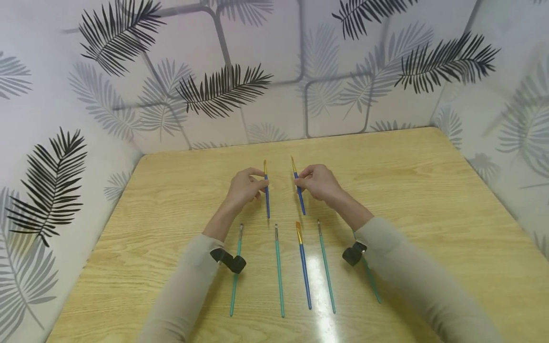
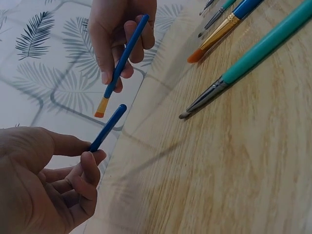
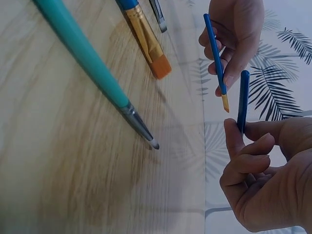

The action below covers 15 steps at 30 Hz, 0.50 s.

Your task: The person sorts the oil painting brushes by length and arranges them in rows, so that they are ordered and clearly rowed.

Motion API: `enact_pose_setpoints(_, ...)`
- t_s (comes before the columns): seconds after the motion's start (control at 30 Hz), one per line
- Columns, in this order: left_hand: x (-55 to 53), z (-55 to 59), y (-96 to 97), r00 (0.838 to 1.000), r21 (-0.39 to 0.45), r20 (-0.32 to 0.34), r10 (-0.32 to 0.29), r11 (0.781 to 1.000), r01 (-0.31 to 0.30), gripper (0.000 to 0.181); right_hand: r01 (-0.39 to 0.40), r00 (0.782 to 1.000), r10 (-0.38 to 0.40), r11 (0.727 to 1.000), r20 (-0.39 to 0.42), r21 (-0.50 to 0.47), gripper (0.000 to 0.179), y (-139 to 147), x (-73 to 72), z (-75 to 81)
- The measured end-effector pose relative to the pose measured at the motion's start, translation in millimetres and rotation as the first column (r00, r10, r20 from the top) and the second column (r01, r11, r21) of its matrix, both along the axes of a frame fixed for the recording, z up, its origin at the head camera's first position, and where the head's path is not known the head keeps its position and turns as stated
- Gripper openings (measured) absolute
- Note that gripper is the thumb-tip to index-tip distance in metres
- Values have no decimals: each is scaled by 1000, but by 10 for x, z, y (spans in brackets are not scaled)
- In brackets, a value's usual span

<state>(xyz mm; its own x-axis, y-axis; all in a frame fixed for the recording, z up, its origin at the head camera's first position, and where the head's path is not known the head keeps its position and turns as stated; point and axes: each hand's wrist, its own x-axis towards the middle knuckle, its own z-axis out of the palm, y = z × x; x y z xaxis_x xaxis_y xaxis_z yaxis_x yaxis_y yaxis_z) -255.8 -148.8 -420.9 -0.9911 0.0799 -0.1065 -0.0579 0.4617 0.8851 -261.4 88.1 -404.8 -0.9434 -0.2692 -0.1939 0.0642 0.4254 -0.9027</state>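
Note:
My left hand [image 1: 245,186] pinches a blue-handled paintbrush [image 1: 268,200] between thumb and fingers, bristles pointing to the wall. Opposite it, my right hand [image 1: 318,182] pinches a second blue paintbrush [image 1: 301,197], tilted slightly, its bristles also away from me. Both brushes are held above the table, a small gap apart. In the left wrist view, the left hand's blue brush [image 2: 108,127] shows only its handle end; the right hand's brush [image 2: 127,51] shows its gold ferrule and orange bristles. The right wrist view shows the right hand's brush handle [image 3: 243,100] rising from the fingertips.
On the wooden table [image 1: 429,200] nearer me lies a row of brushes: a blue one [image 1: 305,271] with orange bristles among several green ones, including a green brush [image 1: 279,281]. My right forearm partly covers the rightmost green brush [image 1: 372,283]. A leaf-patterned wall [image 1: 274,109] stands behind.

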Motion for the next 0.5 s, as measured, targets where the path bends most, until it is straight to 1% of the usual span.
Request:
enact_pose_setpoints(0.27,-40,-40,-3,1000,-18,-2,4,1000,-4,39,8,1000,-8,999,5,40,25,-7,-70,-44)
enact_pose_setpoints(0.5,-79,-72,28,1000,-27,2,0,1000,0,39,-12,1000,13,998,-12,66,25,-24,-101,-92)
